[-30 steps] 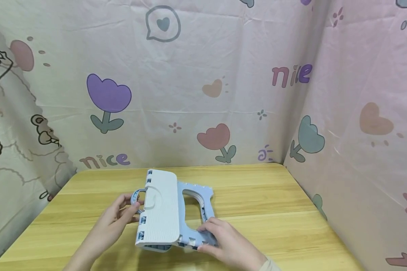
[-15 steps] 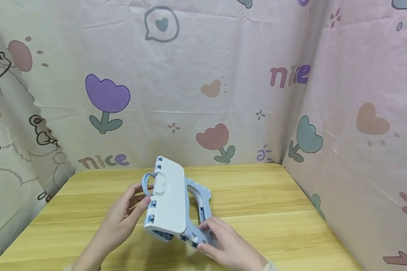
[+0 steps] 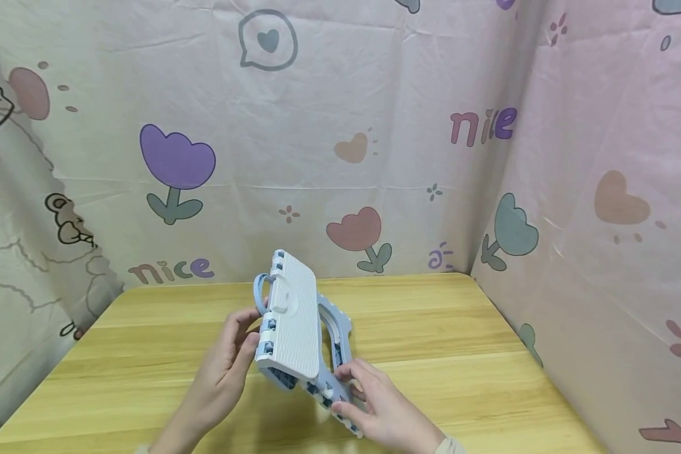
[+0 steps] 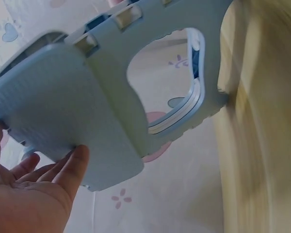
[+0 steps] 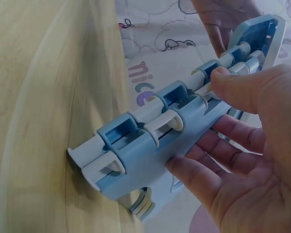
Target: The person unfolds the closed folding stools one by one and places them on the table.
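A light blue and white folding step stool point(image 3: 297, 315) stands tilted over the wooden table, partly folded, its white ribbed panel facing up and right. My left hand point(image 3: 224, 372) holds its left hinged edge below the blue loop handle point(image 3: 260, 295), thumb at the edge and fingers behind. In the left wrist view, those fingertips point(image 4: 79, 154) touch the blue inner side of a panel. My right hand point(image 3: 380, 403) grips the lower blue leg frame, thumb over the hinge row point(image 5: 172, 97) and fingers beneath, as the right wrist view shows. The lower end of the stool meets the tabletop there.
The wooden tabletop point(image 3: 459, 353) extends around the stool to both sides. A patterned cloth point(image 3: 272, 157) with flowers and hearts hangs behind the table's back edge and along both sides.
The stool has turned more upright, its panel's far end rising and moving right. My left hand has followed it up and right along the edge; my right hand keeps nearly its place.
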Demonstrator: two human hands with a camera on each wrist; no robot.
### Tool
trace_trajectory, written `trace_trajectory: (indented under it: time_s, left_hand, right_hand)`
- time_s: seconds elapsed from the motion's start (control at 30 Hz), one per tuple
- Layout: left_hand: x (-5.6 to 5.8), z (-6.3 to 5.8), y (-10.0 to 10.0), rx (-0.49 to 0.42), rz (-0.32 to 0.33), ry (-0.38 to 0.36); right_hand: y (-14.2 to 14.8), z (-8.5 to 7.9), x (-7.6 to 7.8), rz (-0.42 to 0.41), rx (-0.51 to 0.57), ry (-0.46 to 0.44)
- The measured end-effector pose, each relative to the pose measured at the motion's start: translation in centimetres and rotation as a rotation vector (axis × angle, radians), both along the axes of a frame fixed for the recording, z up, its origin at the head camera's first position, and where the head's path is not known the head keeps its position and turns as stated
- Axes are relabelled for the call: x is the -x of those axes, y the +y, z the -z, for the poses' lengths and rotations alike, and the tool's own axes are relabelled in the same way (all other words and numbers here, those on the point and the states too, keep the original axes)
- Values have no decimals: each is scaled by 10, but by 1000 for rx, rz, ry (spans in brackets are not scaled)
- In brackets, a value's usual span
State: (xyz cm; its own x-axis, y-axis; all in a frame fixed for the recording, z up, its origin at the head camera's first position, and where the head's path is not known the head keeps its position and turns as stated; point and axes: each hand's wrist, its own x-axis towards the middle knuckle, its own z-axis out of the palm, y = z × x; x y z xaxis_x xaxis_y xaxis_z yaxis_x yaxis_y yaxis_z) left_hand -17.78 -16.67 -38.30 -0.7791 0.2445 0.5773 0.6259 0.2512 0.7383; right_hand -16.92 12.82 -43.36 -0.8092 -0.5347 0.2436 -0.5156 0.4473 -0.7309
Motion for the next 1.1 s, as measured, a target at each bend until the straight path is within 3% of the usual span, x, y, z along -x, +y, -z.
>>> trace_trajectory:
  time_s: [0.13, 0.4, 0.8, 1.1]
  left_hand:
    - [-1, 6, 5, -28, 28, 45]
    - [0, 12, 10, -10, 70, 57]
    - [-4, 13, 15, 69, 1, 71]
    - [-6, 12, 18, 56, 22, 92]
  right_hand:
    - [1, 3, 1, -1, 31, -25]
    - [0, 6, 4, -20, 113, -63]
    - [-3, 7, 4, -21, 139, -59]
    - [-6, 10, 5, -33, 153, -68]
